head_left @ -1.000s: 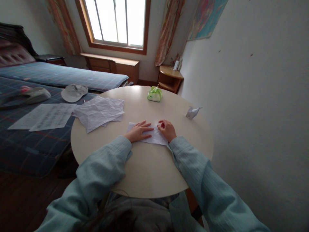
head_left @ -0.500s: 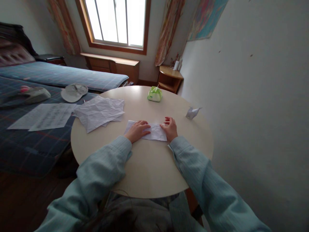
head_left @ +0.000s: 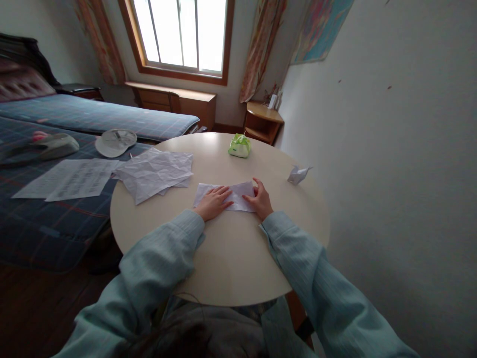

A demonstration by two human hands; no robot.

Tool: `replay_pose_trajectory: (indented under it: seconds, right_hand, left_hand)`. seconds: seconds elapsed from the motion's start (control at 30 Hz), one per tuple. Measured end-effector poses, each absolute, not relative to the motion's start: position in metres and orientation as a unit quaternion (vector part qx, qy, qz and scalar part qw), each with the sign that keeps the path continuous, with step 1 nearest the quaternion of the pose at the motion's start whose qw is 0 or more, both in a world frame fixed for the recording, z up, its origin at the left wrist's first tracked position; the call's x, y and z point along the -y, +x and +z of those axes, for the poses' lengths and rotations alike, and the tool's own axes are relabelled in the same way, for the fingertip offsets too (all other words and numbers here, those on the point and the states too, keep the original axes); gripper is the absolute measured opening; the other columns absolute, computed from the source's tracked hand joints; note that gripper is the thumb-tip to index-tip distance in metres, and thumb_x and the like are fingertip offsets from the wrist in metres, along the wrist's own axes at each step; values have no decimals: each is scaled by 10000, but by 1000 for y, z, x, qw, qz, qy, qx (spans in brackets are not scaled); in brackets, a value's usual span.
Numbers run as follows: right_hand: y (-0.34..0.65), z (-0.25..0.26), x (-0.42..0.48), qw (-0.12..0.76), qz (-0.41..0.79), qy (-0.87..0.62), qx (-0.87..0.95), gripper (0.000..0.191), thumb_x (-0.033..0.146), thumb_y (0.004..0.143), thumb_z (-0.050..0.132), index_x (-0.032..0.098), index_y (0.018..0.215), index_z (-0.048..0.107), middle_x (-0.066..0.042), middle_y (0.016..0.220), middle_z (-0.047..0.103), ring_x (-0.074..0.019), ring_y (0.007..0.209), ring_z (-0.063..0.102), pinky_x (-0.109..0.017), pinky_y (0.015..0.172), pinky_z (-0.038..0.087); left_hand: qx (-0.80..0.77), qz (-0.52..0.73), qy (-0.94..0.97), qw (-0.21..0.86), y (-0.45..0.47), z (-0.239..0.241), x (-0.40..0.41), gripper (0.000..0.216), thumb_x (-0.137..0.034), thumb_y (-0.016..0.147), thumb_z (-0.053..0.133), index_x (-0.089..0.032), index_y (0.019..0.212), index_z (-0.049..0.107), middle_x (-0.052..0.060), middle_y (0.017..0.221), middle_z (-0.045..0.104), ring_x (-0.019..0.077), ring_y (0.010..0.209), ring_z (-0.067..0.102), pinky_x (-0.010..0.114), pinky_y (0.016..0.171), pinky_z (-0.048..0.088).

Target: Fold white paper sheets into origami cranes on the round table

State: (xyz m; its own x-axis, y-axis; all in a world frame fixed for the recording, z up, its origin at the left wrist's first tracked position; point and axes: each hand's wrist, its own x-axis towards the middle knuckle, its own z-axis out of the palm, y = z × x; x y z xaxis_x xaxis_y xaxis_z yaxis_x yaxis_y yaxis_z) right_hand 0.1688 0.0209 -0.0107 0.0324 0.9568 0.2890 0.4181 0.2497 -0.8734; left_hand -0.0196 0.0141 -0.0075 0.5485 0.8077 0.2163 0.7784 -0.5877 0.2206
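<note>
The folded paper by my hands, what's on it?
Your left hand rests on the folded paper; your right hand touches its right end. Whatever they cover is hidden.

On my feed I've got one white paper [head_left: 240, 194]: long narrow rectangle, looks folded, lightly creased, lying roughly flat, long side running left-right, just below frame center. Partly covered; I can't count its layers.

White paper [head_left: 239, 190]; cream table [head_left: 231, 263]; green packet [head_left: 239, 146]; pale-blue sleeves [head_left: 158, 253]; blue plaid mattress [head_left: 67, 223].
</note>
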Motion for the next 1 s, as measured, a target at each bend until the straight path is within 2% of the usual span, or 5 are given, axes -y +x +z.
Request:
replay_pose_trajectory:
  seconds: [0.1, 0.2, 0.43, 0.67, 1.0]
  right_hand:
    - [166, -9, -17, 448, 257, -495, 699, 382, 182, 645, 569, 166, 1026, 559, -40, 904, 648, -167, 815, 591, -300, 757, 491]
    - [163, -8, -14, 433, 280, -450, 729, 238, 184, 691, 518, 179, 902, 628, -37, 918, 655, -158, 852, 592, -291, 760, 495]
    - [161, -1, -6, 406, 271, -376, 787, 227, 70, 635, 511, 203, 737, 665, -24, 855, 666, -139, 869, 585, -302, 834, 464]
    - [161, 0, -7, 367, 238, -347, 829, 257, 4, 584, 486, 185, 652, 655, -21, 785, 672, -130, 802, 589, -283, 808, 454]
    - [161, 0, -8, 358, 238, -351, 832, 259, 4, 582, 482, 188, 647, 653, -19, 797, 671, -129, 807, 582, -285, 818, 443]
  left_hand:
    - [-459, 156, 873, 56, -19, -6, -13, 492, -458, 849, 323, -179, 1247, 395, 62, 1333, 399, 190, 1242, 329, 349, 1027, 267]
    - [-460, 166, 870, 60, -18, -7, -14, 472, -431, 847, 344, -164, 1232, 401, 71, 1321, 413, 197, 1231, 345, 350, 1022, 277]
    - [-456, 239, 852, 92, -19, -16, -23, 299, -161, 868, 264, -140, 1091, 463, 89, 1178, 527, 132, 1094, 482, 273, 935, 374]
    - [-477, 269, 828, 121, -20, -15, -25, 191, -117, 842, 311, -163, 932, 473, 64, 981, 595, 135, 953, 548, 271, 835, 432]
    - [-478, 248, 835, 114, -19, -9, -20, 284, -113, 841, 287, -130, 1073, 451, 90, 1068, 565, 145, 999, 524, 281, 884, 414]
